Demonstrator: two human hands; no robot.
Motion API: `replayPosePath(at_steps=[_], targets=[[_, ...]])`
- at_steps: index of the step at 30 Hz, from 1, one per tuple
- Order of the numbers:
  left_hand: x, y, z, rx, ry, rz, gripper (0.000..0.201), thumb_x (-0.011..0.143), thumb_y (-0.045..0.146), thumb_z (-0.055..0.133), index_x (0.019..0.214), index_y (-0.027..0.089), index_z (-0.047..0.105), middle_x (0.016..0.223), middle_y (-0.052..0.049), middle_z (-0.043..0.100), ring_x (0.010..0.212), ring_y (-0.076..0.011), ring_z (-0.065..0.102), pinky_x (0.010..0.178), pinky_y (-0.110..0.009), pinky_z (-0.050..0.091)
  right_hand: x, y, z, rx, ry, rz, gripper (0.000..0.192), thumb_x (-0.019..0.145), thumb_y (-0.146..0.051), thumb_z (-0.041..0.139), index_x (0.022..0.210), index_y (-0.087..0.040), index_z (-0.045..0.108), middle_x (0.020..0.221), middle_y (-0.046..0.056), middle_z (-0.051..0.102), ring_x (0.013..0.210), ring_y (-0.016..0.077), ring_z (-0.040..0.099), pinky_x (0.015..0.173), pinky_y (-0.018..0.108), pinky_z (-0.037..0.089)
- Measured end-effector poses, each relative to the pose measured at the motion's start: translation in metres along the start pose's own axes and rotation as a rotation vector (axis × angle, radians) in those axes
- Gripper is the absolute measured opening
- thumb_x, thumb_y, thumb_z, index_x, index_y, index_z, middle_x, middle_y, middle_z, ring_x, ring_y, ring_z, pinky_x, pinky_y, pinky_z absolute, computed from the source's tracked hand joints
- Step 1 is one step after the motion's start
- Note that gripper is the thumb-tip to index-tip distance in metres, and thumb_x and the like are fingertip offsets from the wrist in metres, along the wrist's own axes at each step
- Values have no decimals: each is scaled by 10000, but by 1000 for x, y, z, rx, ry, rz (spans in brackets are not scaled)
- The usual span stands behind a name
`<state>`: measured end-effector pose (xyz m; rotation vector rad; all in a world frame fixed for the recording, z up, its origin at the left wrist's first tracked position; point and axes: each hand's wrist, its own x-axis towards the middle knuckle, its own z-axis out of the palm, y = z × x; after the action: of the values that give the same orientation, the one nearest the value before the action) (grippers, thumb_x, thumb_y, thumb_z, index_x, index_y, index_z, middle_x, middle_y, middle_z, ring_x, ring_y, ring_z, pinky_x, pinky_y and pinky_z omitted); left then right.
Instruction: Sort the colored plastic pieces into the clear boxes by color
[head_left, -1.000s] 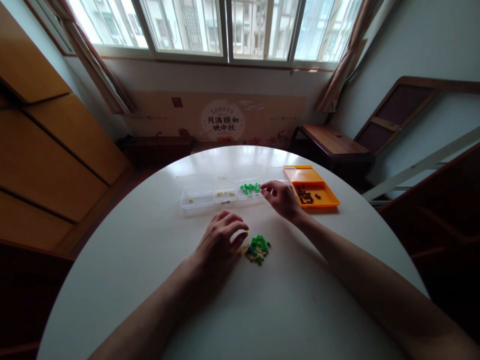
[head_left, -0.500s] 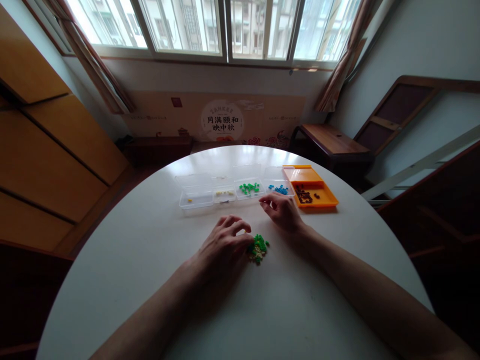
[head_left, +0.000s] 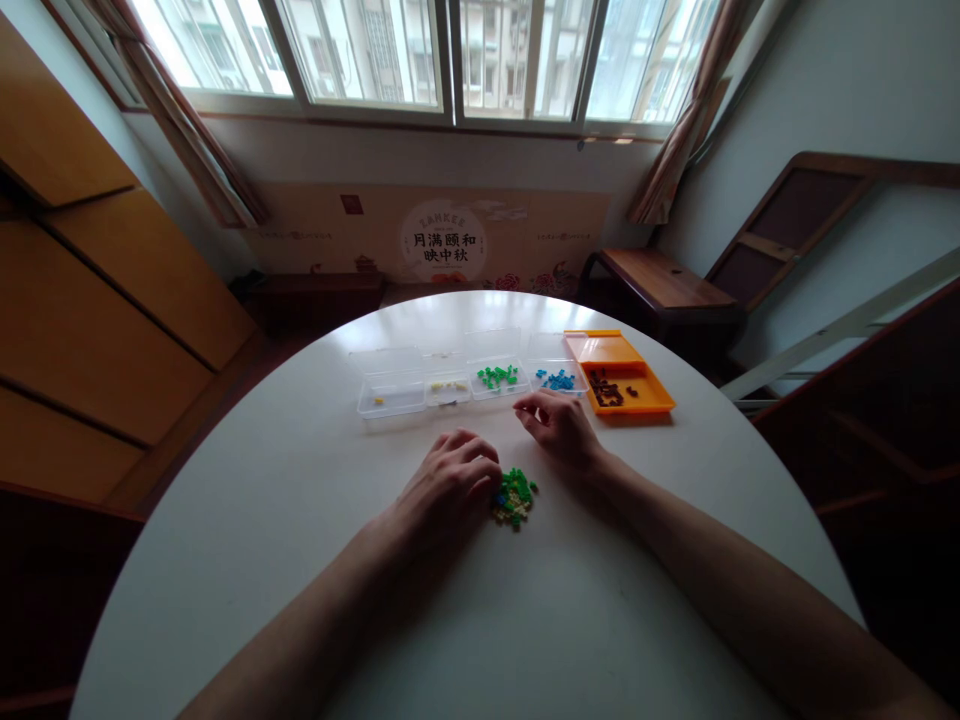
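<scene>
From the head camera, the left hand [head_left: 450, 485] is resting palm-down on the white round table [head_left: 300, 520], its curled fingertips touching the near-left edge of a small pile of mixed bricks [head_left: 514, 497]. The pile, mostly green with some yellow and a bit of blue, is lying at about three o'clock from that hand, right against it. I cannot tell whether the fingers are pinching a piece or only pressing on the heap. The right hand [head_left: 559, 428] is sitting at roughly one o'clock from the pile, near but not touching it, fingers loosely bent and pointing toward ten o'clock; whether anything is held between them is too small to tell. The left hand is the nearer of the two. The pile is roughly round, showing no clear long axis.

Beyond both hands, at twelve o'clock, a row of clear boxes [head_left: 390, 395] is running left to right across the table: one holding yellow bits, one holding green bricks [head_left: 499, 377], one holding blue bricks [head_left: 556, 380]. An orange tray [head_left: 637, 395] with dark pieces is closing the row at its right end, at about one o'clock from the right hand.

The room is showing a wide window [head_left: 450, 50] with curtains, a printed wall panel beneath it, wooden cabinets at nine o'clock and a dark wooden bench [head_left: 660, 285] at two o'clock.
</scene>
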<state>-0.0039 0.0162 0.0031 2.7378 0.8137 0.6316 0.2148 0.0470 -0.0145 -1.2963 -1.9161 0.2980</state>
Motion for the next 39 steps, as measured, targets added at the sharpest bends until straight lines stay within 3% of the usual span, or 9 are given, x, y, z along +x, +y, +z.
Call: replayPosePath(at_steps=[7, 12, 27, 29, 35, 39], targets=[[0, 0, 2, 8, 45, -1, 156, 916, 254, 527, 1014, 270, 648, 1022, -31, 643, 958, -188, 503, 894, -348, 367, 0, -1, 0, -1, -14, 4, 126, 839, -193, 574, 869, -174, 695, 788, 31, 679, 639, 125, 561, 650, 238, 420], [-1, 0, 2, 20, 27, 12, 142, 902, 228, 547, 925, 278, 679, 1040, -29, 636, 981, -198, 500, 899, -355, 366, -1, -1, 0, 3, -24, 9, 130, 842, -194, 572, 877, -176, 695, 798, 30, 677, 647, 124, 561, 648, 235, 420], [0, 1, 3, -18, 20, 9, 86, 885, 227, 577, 902, 250, 658, 1041, -24, 640, 982, -193, 509, 901, -354, 377, -2, -1, 1, 1, 7, -23, 100, 827, -169, 592, 838, -172, 692, 746, 20, 658, 607, 115, 545, 617, 228, 414], [0, -2, 4, -52, 68, 1, 72, 879, 218, 585, 887, 236, 654, 1007, -28, 650, 957, -187, 521, 894, -353, 392, -2, -1, 1, 3, 11, -32, 97, 826, -167, 593, 829, -173, 689, 742, 18, 655, 612, 116, 548, 621, 229, 415], [4, -13, 5, -273, 375, -151, 86, 858, 244, 607, 824, 190, 665, 877, -60, 653, 879, -187, 579, 809, -324, 474, -5, -10, 1, 118, -16, -174, 112, 818, -154, 593, 882, -177, 682, 746, 12, 639, 580, 93, 523, 597, 212, 424], [5, -19, 4, -377, 417, -267, 113, 843, 275, 616, 812, 186, 678, 869, -60, 647, 865, -186, 601, 798, -320, 491, -8, -25, 4, 148, -11, -316, 93, 817, -186, 609, 892, -180, 664, 732, 7, 627, 572, 88, 510, 583, 203, 421]])
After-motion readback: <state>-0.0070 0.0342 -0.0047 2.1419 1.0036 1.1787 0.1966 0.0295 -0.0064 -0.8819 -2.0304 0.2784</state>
